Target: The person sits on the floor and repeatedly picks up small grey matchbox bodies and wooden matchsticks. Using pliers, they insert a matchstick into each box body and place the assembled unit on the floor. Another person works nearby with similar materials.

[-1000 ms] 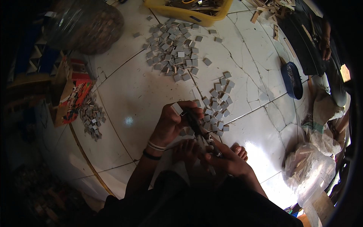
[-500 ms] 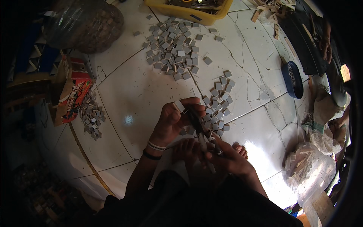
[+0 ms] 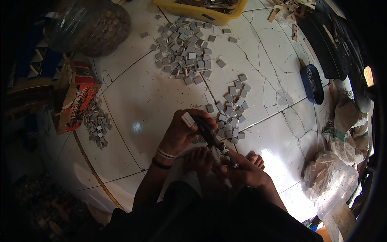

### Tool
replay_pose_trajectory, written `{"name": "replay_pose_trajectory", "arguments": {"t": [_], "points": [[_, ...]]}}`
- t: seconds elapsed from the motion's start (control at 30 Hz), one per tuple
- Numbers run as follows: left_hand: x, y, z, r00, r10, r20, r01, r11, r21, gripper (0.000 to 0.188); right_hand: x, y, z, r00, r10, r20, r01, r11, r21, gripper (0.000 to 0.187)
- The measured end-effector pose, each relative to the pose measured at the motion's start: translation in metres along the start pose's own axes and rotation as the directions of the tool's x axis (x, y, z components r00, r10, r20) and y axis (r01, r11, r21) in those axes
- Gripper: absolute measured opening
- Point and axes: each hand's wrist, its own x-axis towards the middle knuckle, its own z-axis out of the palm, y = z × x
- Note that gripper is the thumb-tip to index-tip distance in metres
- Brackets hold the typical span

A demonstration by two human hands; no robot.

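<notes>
A small block (image 3: 188,119) with a pale top is pinched between the thumb and fingers of my left hand (image 3: 174,132). My right hand (image 3: 246,172) is closed round the handles of a pair of dark-headed pliers (image 3: 207,135). The jaws of the pliers reach up to the block and the left fingers. Whether they grip a part of it, I cannot tell, because the fingers cover the tips. Just beyond my hands, a string of loose grey-topped blocks (image 3: 232,109) lies on the tiled floor.
A larger heap of blocks (image 3: 181,48) lies further off, near a yellow tub (image 3: 225,18). To the left are a red box (image 3: 82,97), a small pile of blocks (image 3: 98,127) and a full plastic bag (image 3: 100,30). A blue dish (image 3: 313,86) stands at right.
My left hand and the block have shifted slightly left, and the block is tilted differently. The pliers have followed, and their head shows more. A floor block beside the fingers has come into view.
</notes>
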Motion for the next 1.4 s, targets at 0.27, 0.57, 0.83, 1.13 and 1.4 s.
{"name": "replay_pose_trajectory", "arguments": {"t": [0.27, 0.57, 0.83, 1.13, 1.4], "points": [[-0.005, 0.008, -0.003, 0.997, -0.022, -0.07, 0.026, 0.998, 0.056, 0.05, 0.008, -0.001, 0.009, 0.977, -0.179, -0.116, 0.158, 0.973, -0.166, 0.068], [0.0, -0.001, -0.005, 0.989, 0.147, -0.011, -0.147, 0.987, -0.06, 0.037, 0.023, -0.01, 0.023, 0.862, -0.378, -0.336, 0.006, 0.672, -0.741, 0.087], [0.003, 0.002, 0.007, 0.989, 0.131, -0.066, -0.13, 0.991, 0.026, 0.039, 0.019, -0.015, 0.023, 0.864, -0.347, -0.365, -0.011, 0.712, -0.703, 0.08], [0.007, 0.03, 0.01, 0.996, -0.018, -0.088, 0.024, 0.997, 0.073, 0.034, 0.004, -0.016, 0.015, 0.934, -0.215, -0.287, 0.065, 0.889, -0.454, 0.069], [0.01, 0.005, 0.023, 0.993, 0.051, -0.104, -0.059, 0.996, -0.071, 0.025, 0.007, -0.007, 0.007, 0.946, -0.189, -0.264, 0.151, 0.976, -0.16, 0.062]]}}
